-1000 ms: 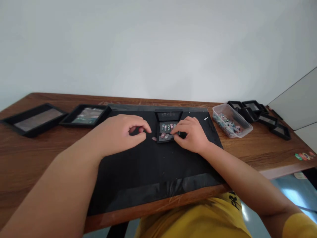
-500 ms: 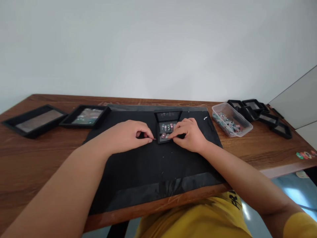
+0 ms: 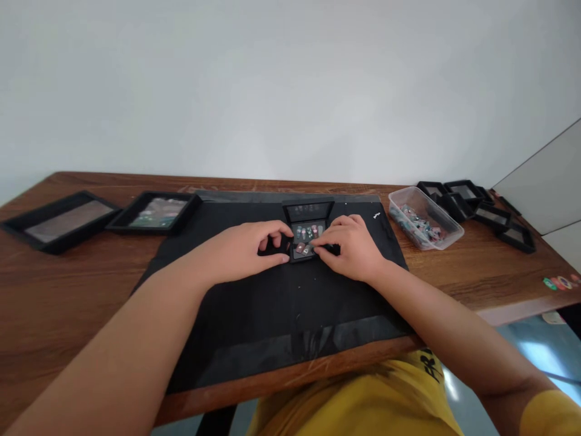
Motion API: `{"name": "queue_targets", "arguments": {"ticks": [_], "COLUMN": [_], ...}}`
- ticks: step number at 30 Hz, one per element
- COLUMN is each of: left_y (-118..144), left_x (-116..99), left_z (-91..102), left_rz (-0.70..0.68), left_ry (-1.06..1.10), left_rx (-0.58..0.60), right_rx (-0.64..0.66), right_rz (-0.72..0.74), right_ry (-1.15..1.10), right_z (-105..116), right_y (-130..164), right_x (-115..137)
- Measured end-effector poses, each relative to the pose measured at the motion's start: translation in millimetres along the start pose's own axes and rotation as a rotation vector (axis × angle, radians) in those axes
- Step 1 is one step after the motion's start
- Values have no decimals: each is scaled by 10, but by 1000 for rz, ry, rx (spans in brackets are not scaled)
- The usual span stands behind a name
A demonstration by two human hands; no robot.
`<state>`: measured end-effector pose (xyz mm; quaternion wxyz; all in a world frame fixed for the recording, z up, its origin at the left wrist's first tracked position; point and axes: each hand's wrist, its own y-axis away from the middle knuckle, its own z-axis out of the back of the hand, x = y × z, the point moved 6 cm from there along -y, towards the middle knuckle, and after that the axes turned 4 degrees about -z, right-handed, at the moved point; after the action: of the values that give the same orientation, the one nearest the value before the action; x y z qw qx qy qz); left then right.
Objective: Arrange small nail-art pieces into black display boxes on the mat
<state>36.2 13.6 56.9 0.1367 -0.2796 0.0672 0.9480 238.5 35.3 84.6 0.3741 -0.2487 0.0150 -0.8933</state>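
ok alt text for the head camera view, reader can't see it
A left hand spans the left edge of a small open black case of what look like press-on nails; a right hand has fingertips over its right side. A black mat lies beneath, with black trays to the left and a clear plastic tub to the right.

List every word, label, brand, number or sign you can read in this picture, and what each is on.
"FR": black letters on the yellow shirt; anything after them cannot be made out.
Round coloured marks on the right end of the table: too small to read.
Pale marks in the raised lid of the black case: too blurred to read.
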Motion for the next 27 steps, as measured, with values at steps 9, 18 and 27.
{"name": "queue_targets", "arguments": {"ticks": [9,18,27], "left_y": [-32,-36,-90], "left_x": [-67,-46,133], "left_z": [-1,-1,9], "left_rz": [-40,-15,57], "left_ry": [-84,-102,-97], "left_rx": [-93,-102,-171], "right_rx": [66,23,-41], "right_rz": [-57,-102,-132], "right_ry": [117,135,95], "right_z": [-33,-27,84], "right_y": [-18,-28,29], "right_x": [62,56,-28]}}
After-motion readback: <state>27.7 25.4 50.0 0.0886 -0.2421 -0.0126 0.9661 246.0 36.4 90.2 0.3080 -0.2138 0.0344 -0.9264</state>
